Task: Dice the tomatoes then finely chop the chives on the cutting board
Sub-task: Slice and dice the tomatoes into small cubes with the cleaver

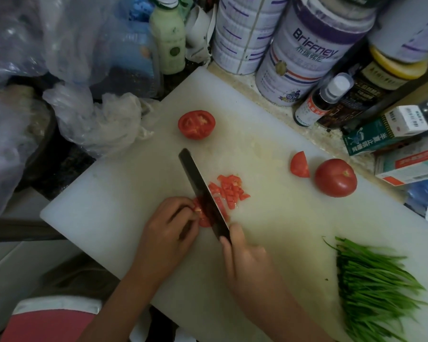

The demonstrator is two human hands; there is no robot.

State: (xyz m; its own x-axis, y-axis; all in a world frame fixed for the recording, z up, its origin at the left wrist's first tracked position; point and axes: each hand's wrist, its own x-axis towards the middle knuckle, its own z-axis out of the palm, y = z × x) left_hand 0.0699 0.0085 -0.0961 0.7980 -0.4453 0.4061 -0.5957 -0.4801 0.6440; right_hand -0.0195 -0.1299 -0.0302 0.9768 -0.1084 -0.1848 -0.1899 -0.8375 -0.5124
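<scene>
On the white cutting board (114, 201) my right hand (242, 260) grips a dark knife (200, 188), its blade down in a piece of tomato (204, 219). My left hand (168, 225) holds that piece with curled fingertips, just left of the blade. A small heap of diced tomato (229, 190) lies right of the blade. A half tomato (196, 124) sits cut side up at the far middle. A tomato wedge (300, 165) and a whole tomato (335, 177) lie to the right. A bundle of green chives (373, 287) lies at the near right corner.
Large tins (309, 50), bottles (319, 102) and boxes (386, 132) crowd the counter behind and right of the board. Crumpled plastic bags (97, 119) lie at its left far corner. A pale green bottle (168, 38) stands at the back.
</scene>
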